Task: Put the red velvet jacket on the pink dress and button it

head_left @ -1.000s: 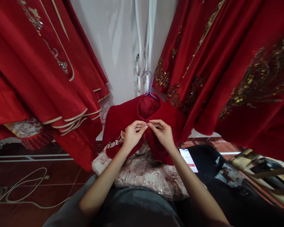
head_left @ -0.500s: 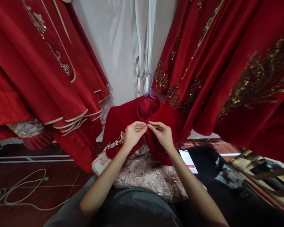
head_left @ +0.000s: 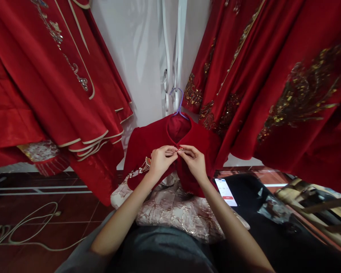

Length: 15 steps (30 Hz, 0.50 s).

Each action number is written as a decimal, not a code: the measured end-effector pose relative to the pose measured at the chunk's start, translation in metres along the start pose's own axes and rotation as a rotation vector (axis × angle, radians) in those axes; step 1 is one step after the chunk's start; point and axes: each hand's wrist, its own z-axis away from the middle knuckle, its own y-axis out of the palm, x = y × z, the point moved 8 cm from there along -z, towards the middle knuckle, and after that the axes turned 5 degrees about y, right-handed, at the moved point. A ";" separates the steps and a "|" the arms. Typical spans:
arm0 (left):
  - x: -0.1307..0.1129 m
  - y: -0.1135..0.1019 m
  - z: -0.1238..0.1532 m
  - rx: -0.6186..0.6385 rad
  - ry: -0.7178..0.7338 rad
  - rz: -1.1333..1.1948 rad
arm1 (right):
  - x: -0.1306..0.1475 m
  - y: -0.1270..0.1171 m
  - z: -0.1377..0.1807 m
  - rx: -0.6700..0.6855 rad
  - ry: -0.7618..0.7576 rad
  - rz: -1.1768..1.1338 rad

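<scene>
A red velvet jacket [head_left: 147, 134] with a round neckline lies across my lap on a purple hanger [head_left: 179, 110]. Just below the neckline, the fingertips of my left hand [head_left: 162, 159] and my right hand [head_left: 194, 159] meet in a pinch. Between them is a small shiny red-and-white fastening [head_left: 179, 149] at the front opening; its exact form is too small to make out. Beaded trim [head_left: 142, 168] with pearl-like strands hangs at the jacket's left side, near my left wrist. Beneath it spreads a pale pink brocade garment [head_left: 179, 220] with gold threads.
Red garments [head_left: 82, 110] with pale piping hang at left, and red sequined gowns [head_left: 272, 94] at right. A white door [head_left: 130, 45] stands behind. A lit phone [head_left: 226, 192] and a plastic bag [head_left: 275, 209] lie on a black surface at right. A white cable [head_left: 31, 242] coils on the floor.
Both hands keep their pinch at the neckline and have barely shifted. A little more of the shiny fastening shows between the fingertips. The whole view has turned slightly.
</scene>
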 end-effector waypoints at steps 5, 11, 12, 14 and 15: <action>-0.009 -0.001 0.000 0.030 0.067 -0.066 | 0.002 0.000 0.004 -0.017 -0.009 -0.006; -0.015 -0.003 -0.009 0.108 0.119 -0.102 | 0.003 0.002 -0.002 0.032 -0.036 -0.015; -0.015 -0.002 -0.010 0.125 0.120 -0.103 | 0.002 0.003 -0.002 0.043 -0.035 -0.015; -0.014 0.000 -0.010 0.153 0.108 -0.089 | 0.001 0.005 -0.001 0.058 -0.045 -0.010; -0.012 0.001 -0.009 0.156 0.097 -0.072 | 0.001 0.005 0.001 0.063 -0.060 -0.005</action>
